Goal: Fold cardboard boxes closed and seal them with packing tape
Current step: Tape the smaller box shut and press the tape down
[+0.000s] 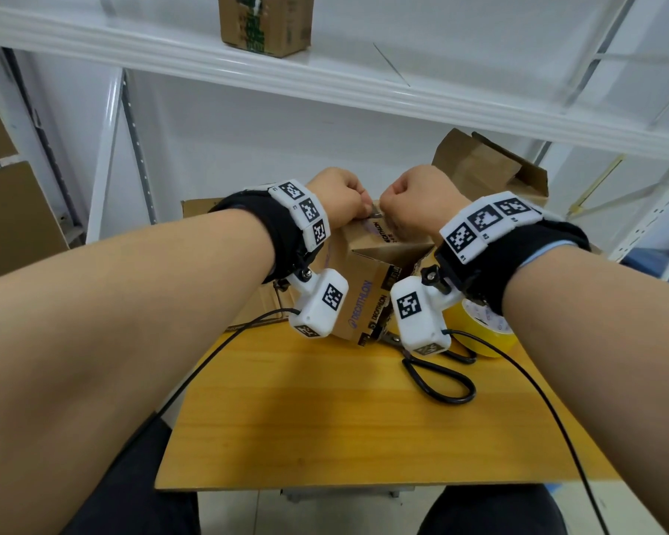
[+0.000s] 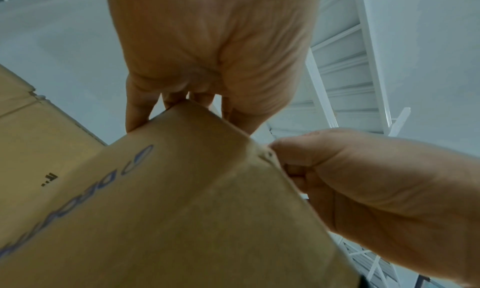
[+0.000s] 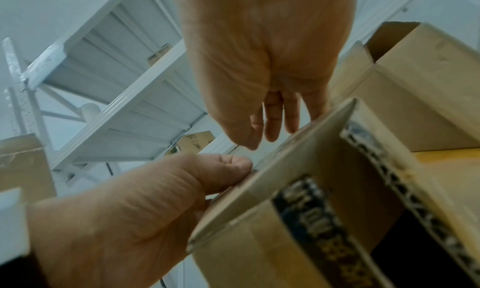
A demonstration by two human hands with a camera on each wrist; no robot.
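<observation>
A brown printed cardboard box (image 1: 367, 291) stands on the yellow table (image 1: 325, 418), with an open side showing in the right wrist view. My left hand (image 1: 354, 206) curls over the box's top edge (image 2: 187, 116), thumb pressed on it (image 3: 228, 165). My right hand (image 1: 393, 210) meets it there, fingers curled down onto the same edge (image 3: 275, 126). A small grey strip shows between the two hands; what it is cannot be told. A yellow tape roll (image 1: 479, 330) lies by my right wrist, and black-handled scissors (image 1: 437, 376) lie in front of the box.
An open cardboard box (image 1: 491, 167) sits behind on the right, and flat cardboard (image 1: 194, 210) behind on the left. A white shelf (image 1: 325, 79) overhead carries another box (image 1: 265, 25). Black cables (image 1: 549, 411) trail across the table.
</observation>
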